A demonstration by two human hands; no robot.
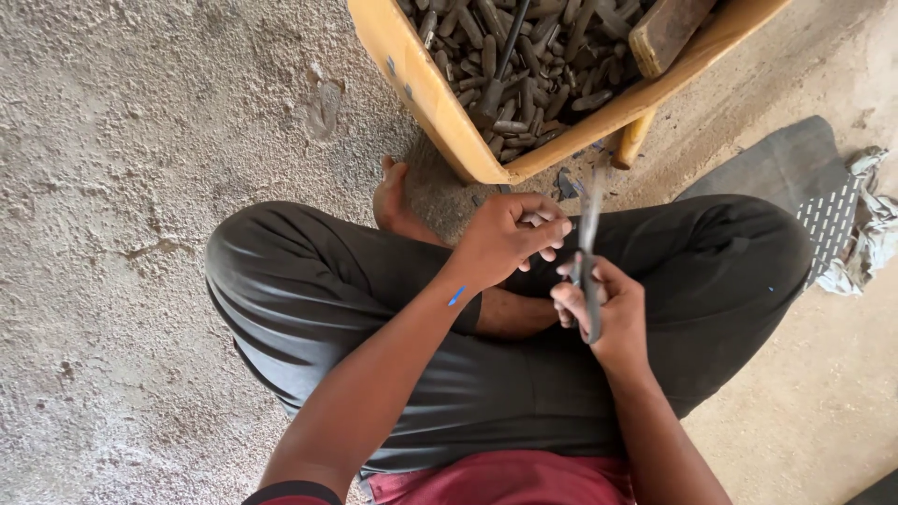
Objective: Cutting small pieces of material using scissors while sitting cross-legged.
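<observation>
1. The flat metal strip [589, 257] stands nearly upright above the person's lap, between the two hands; its upper end is blurred.
2. The right hand [603, 313] has its grip closed around the lower part of the strip, fingers wrapped on the shaft.
3. The left hand [505, 238] is curled shut just beside the strip, to its left. A small pale piece [535, 220] shows between its fingertips; what the piece is cannot be told.
4. The left forearm carries a small blue mark [456, 296] near the wrist.
5. The person sits cross-legged on the concrete floor [140, 140] in dark trousers [309, 281], with a bare foot [393, 201] showing in front of the left knee.
6. A yellow crate [421, 89] stands just ahead of the legs, tilted, and is filled with short dark metal pieces [524, 65].
7. A wooden block [666, 33] rests at the crate's far right edge.
8. A dark mat [795, 164] with a perforated metal sheet [828, 229] lies by the right knee, and a crumpled grey rag [870, 229] lies touching the mat's right edge.
</observation>
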